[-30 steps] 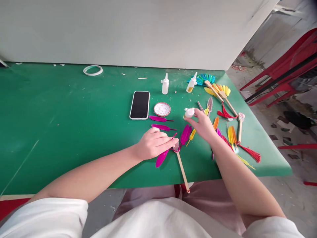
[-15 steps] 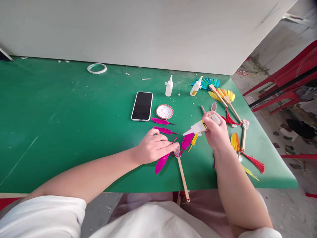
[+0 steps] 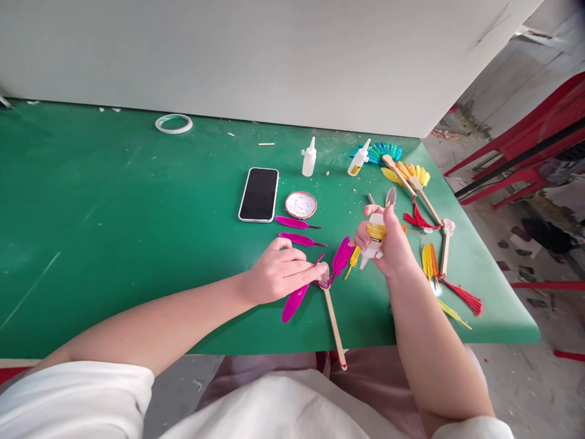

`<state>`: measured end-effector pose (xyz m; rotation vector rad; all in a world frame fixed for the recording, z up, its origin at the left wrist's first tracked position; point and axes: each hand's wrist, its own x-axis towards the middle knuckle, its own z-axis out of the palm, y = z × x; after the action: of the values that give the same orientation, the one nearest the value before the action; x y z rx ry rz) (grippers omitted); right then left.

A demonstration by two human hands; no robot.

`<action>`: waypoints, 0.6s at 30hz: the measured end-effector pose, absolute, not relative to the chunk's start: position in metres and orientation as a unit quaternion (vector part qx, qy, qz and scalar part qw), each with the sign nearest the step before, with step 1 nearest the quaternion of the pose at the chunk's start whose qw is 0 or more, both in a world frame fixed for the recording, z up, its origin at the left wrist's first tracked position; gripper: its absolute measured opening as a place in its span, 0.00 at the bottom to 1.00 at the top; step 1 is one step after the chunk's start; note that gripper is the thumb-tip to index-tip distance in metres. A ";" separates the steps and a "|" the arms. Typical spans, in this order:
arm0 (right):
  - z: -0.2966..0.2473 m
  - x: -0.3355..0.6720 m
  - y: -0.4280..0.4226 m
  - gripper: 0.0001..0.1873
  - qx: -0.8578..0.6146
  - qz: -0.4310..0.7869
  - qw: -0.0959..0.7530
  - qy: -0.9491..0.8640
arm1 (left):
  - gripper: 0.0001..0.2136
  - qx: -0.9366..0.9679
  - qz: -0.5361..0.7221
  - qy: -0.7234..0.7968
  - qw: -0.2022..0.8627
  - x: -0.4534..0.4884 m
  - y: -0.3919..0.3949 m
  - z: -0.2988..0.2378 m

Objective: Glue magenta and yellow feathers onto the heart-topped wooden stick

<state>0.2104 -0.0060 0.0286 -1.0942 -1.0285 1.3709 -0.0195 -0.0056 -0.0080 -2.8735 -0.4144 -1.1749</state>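
2 bare hands in the head view, over a green table point(image 3: 119, 219).

Left hand point(image 3: 280, 272): fingers extended and close together, tips pressing down on the pale head point(image 3: 325, 279) of a wooden stick point(image 3: 335, 326). Right hand point(image 3: 397, 247): closed around a labelled bottle point(image 3: 375, 235), nozzle pointing down and left, apart from the stick.

Wooden stick: at the near edge, lower end overhanging toward the lap. At the head, 1 magenta feather point(image 3: 295, 305) to the lower left, quill passing under the left fingers; 1 magenta tuft point(image 3: 341, 257) to the upper right, quills reaching the head. Fixed or merely laid: cannot tell.

Finished, by appearance: 1 blue feather fan point(image 3: 387, 152) and 1 yellow-orange feather fan point(image 3: 414, 174), lying together at the far right. Near these, 1 tasselled stick point(image 3: 445, 250) with pale head, no feathers seen on the head; probably unfinished.

Left to do, as judged: wooden stick only partly feathered, gap between the magenta pieces. Loose: 2 spare magenta feathers point(image 3: 293, 223) beyond the left hand, side by side; 1 yellow feather point(image 3: 352, 263) just beside the tuft.

Also on the table: 1 round dish point(image 3: 300, 205), 1 phone point(image 3: 259, 195), 2 standing bottles point(image 3: 309, 163), 1 tape roll point(image 3: 174, 124).
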 end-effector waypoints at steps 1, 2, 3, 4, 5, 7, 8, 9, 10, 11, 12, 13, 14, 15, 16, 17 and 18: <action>0.029 0.210 -0.006 0.24 -0.462 0.574 0.522 -0.431 | 0.12 -0.916 -0.379 -0.133 0.010 -0.019 -0.006 -0.007; 0.029 0.210 -0.006 0.28 -0.467 0.574 0.516 -0.431 | 0.12 -0.913 -0.386 -0.134 0.013 -0.018 -0.006 -0.007; 0.030 0.210 -0.006 0.31 -0.471 0.574 0.511 -0.432 | 0.11 -0.910 -0.392 -0.135 0.015 -0.017 -0.006 -0.006; 0.031 0.210 -0.007 0.34 -0.474 0.573 0.509 -0.434 | 0.11 -0.907 -0.399 -0.135 0.016 -0.017 -0.006 -0.005; 0.031 0.210 -0.007 0.36 -0.474 0.572 0.509 -0.435 | 0.12 -0.904 -0.404 -0.135 0.015 -0.016 -0.007 -0.005; 0.032 0.210 -0.009 0.39 -0.464 0.575 0.515 -0.435 | 0.13 -0.904 -0.408 -0.131 0.011 -0.015 -0.007 -0.005; 0.032 0.211 -0.010 0.39 -0.456 0.578 0.520 -0.434 | 0.13 -0.903 -0.409 -0.129 0.010 -0.015 -0.007 -0.005; 0.031 0.211 -0.011 0.40 -0.446 0.581 0.525 -0.432 | 0.13 -0.903 -0.410 -0.128 0.010 -0.015 -0.007 -0.005; 0.031 0.211 -0.011 0.40 -0.438 0.584 0.530 -0.432 | 0.13 -0.903 -0.410 -0.127 0.011 -0.015 -0.007 -0.005; 0.030 0.210 -0.011 0.40 -0.429 0.585 0.535 -0.434 | 0.13 -0.903 -0.410 -0.126 0.011 -0.015 -0.007 -0.006; 0.030 0.210 -0.011 0.40 -0.422 0.585 0.538 -0.436 | 0.13 -0.904 -0.410 -0.125 0.010 -0.016 -0.007 -0.006; 0.029 0.209 -0.011 0.39 -0.417 0.586 0.540 -0.437 | 0.13 -0.904 -0.409 -0.125 0.009 -0.016 -0.007 -0.006; 0.029 0.208 -0.011 0.38 -0.414 0.587 0.541 -0.438 | 0.13 -0.904 -0.409 -0.125 0.007 -0.016 -0.007 -0.007; 0.029 0.208 -0.011 0.36 -0.413 0.590 0.540 -0.437 | 0.13 -0.904 -0.408 -0.124 0.005 -0.016 -0.007 -0.007; 0.029 0.207 -0.011 0.33 -0.411 0.593 0.538 -0.435 | 0.13 -0.905 -0.408 -0.124 0.003 -0.016 -0.007 -0.007; 0.029 0.206 -0.011 0.29 -0.410 0.597 0.535 -0.434 | 0.13 -0.905 -0.408 -0.123 0.002 -0.016 -0.007 -0.007; 0.029 0.206 -0.011 0.25 -0.409 0.600 0.532 -0.435 | 0.13 -0.905 -0.408 -0.122 0.002 -0.016 -0.007 -0.006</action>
<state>0.2055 -0.0110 0.0289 -0.9761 -1.0362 1.4315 -0.0157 -0.0067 -0.0064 -2.8401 -0.3837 -1.2790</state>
